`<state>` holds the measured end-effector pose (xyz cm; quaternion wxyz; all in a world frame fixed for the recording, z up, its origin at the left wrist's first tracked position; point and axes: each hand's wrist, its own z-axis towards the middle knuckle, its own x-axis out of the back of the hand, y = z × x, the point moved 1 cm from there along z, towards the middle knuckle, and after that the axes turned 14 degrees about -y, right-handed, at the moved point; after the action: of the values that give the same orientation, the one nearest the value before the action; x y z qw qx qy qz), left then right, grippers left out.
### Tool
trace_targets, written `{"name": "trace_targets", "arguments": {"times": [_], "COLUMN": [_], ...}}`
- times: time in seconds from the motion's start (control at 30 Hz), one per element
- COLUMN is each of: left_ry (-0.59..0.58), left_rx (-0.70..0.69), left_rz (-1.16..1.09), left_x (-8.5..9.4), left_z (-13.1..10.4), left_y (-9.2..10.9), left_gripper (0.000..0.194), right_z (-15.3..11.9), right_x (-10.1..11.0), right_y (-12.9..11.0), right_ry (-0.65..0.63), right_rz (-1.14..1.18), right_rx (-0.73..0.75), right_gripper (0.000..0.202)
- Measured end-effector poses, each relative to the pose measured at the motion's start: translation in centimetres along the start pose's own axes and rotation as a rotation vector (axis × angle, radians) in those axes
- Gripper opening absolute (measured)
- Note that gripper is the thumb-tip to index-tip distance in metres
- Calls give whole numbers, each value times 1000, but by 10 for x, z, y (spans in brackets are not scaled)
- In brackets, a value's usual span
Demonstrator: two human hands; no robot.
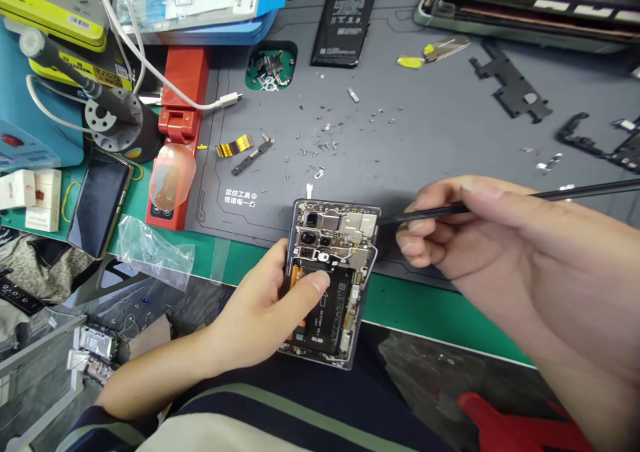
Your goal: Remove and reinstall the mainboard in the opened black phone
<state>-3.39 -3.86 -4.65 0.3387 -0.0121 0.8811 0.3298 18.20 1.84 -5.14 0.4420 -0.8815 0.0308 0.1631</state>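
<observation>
My left hand (270, 305) is wrapped around an opened smartphone (335, 239), its back cover off. The thumb lies across the phone's black battery (325, 319), and the fingers are behind the frame. Camera modules and metal shields show in the phone's upper part. In my right hand (460, 225) is a slim black stick-like tool (585, 190), pinched between thumb and fingers. Its tip meets the phone's upper right edge in the picture; I cannot tell whether it touches. The phone is held at the front edge of the grey work mat (400, 152).
Loose screws (325, 145) lie scattered over the mat. Further back are a detached battery (345, 22), a flex cable (235, 147) and black bracket parts (515, 85). On the left stand a red clamp-like device (173, 172), a white cable (165, 85) and another phone (100, 199).
</observation>
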Motion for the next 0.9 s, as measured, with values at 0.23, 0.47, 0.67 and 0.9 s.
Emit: {"name": "trace_targets", "arguments": {"times": [0.23, 0.47, 0.67, 0.9], "left_ry": [34, 48, 56, 48], "left_rx": [22, 3, 18, -24], "left_rz": [41, 45, 41, 41], "left_x": [1, 0, 1, 2], "left_z": [-3, -2, -2, 0], "left_y": [-3, -1, -2, -3], "left_gripper": [45, 39, 41, 30], "right_z": [2, 2, -3, -9], "right_x": [3, 4, 4, 12], "right_y": [1, 3, 7, 9], "right_ry": [-11, 12, 73, 135], "right_rz": [49, 5, -107, -129], "right_rx": [-39, 4, 93, 282], "right_gripper": [39, 38, 27, 23]}}
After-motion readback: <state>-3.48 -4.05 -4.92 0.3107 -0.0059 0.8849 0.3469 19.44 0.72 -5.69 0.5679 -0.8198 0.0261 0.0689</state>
